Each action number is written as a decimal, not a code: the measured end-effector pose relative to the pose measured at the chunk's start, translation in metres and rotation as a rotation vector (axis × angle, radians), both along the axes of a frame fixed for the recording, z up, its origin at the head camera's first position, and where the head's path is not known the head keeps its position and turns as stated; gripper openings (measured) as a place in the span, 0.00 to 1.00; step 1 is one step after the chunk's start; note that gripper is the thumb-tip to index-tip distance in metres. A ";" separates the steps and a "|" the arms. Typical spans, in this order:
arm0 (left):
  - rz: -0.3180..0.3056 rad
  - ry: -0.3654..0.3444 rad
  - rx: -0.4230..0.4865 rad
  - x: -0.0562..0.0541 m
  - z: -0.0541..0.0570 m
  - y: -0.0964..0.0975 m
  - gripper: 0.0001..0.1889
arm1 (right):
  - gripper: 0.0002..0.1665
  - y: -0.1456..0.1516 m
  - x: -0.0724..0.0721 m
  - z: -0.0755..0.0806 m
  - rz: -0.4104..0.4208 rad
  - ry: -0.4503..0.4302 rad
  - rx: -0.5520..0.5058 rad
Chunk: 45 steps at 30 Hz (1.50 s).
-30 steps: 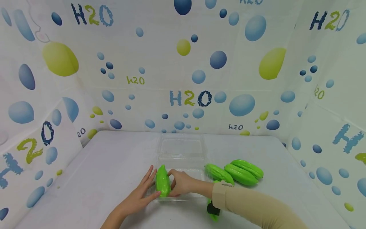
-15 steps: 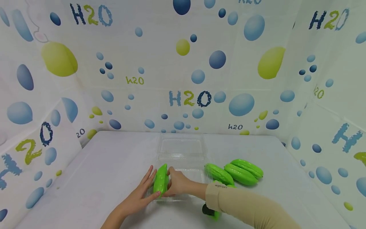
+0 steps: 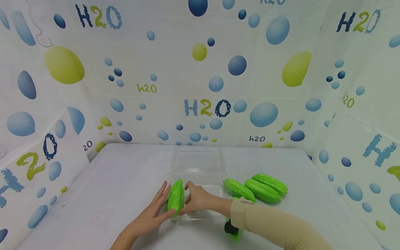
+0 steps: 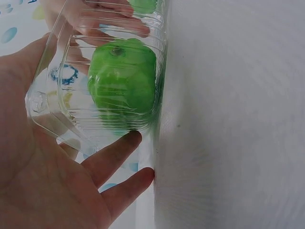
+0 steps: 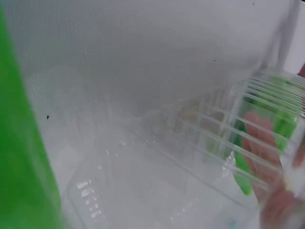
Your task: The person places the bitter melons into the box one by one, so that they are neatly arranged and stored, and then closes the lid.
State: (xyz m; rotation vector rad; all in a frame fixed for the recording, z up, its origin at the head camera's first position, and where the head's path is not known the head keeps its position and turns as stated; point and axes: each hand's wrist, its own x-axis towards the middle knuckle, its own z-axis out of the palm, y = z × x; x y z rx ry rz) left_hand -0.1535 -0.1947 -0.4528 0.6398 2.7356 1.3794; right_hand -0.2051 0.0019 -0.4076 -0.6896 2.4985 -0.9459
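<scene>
A glossy bright green ridged vegetable stands lengthwise at the left side of a clear plastic clamshell box. In the left wrist view its blunt end shows through the box wall. My left hand is spread at the box's left side, thumb at the near corner and fingertips along the wall. Over the box, my right hand is beside the vegetable, thumb tip right at its near end and index finger slightly apart from it. Through the box wall in the right wrist view, the right hand's fingers overlap the green vegetable.
The box's lid lies folded back behind it. Right of the box, several more green vegetables lie on the white table. Another is partly hidden under the right wrist. A patterned curtain surrounds the table.
The green vegetable has shifted slightly left and tilted against the box's left side. My right hand followed it left, then drew back a little to the right. My left hand has barely moved.
</scene>
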 end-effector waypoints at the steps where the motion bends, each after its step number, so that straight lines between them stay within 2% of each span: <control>1: 0.000 0.000 -0.001 0.000 0.000 0.000 0.40 | 0.44 0.002 0.000 0.002 -0.002 0.003 0.003; 8: 0.016 0.036 -0.026 0.000 0.001 -0.001 0.40 | 0.41 0.019 -0.005 0.019 0.022 0.071 0.025; 12: 0.020 0.044 -0.024 0.000 0.002 -0.001 0.40 | 0.39 0.031 -0.011 0.029 0.032 0.103 0.002; 15: 0.027 0.050 -0.029 0.000 0.002 -0.001 0.40 | 0.39 0.040 -0.014 0.037 0.035 0.096 -0.045; 19: 0.040 0.051 -0.042 0.000 0.003 -0.001 0.41 | 0.39 0.054 -0.019 0.045 0.037 0.039 -0.149; 25: 0.041 0.042 -0.050 0.000 0.003 -0.002 0.41 | 0.39 0.069 -0.022 0.052 0.035 0.001 -0.252; 29: 0.032 0.030 -0.045 0.000 0.001 -0.002 0.41 | 0.39 0.076 -0.023 0.056 0.023 0.016 -0.260; 35: 0.029 0.029 -0.036 0.000 0.000 -0.001 0.41 | 0.40 0.086 -0.024 0.064 0.047 0.067 -0.270; 40: 0.037 0.029 -0.051 0.000 0.000 -0.001 0.41 | 0.40 0.095 -0.028 0.065 0.058 0.117 -0.270; 45: 0.030 0.024 -0.041 0.000 -0.001 0.000 0.41 | 0.43 0.101 -0.028 0.067 0.036 0.128 -0.269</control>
